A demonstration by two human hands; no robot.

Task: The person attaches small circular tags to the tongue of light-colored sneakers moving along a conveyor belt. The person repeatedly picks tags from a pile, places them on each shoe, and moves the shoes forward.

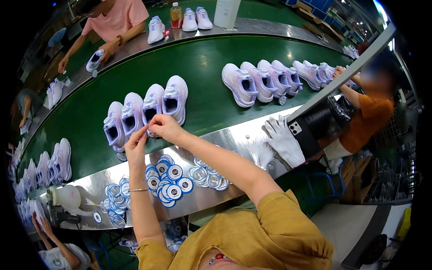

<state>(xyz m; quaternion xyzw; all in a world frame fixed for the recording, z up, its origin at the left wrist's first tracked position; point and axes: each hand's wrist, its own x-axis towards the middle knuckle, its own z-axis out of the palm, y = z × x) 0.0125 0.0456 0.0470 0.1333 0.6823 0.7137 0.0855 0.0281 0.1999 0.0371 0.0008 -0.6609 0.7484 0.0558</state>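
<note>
Four pale lilac-white shoes (174, 96) stood in a row left of centre in the frame, on a green belt (202, 108). Four more shoes (238, 85) stood close together in the upper middle, with others crowded behind them toward the upper right. Three shoes (155, 29) sat along the top edge near one bottle (176, 16). On the metal ledge (231, 138) below the belt lay three heaps of round tags (174, 172), plus one loose tag (97, 217) at lower left. One white glove (284, 140) and one phone (295, 128) lay right of centre.

The left hand (136, 145) and right hand (165, 127) met just in front of the row of four, at its near side, the right hand overlapping the third and fourth shoes from the left. Both hands had thumb and fingers closed in a pinch, fingertips nearly touching; whether they gripped anything could not be told. The tag heaps lay below the hands.

The right hand and its fingers hid part of the third shoe's heel. The tags overlapped too much to count. Shoes at the far left edge were small, blurred and partly cut off by the dark rim.
</note>
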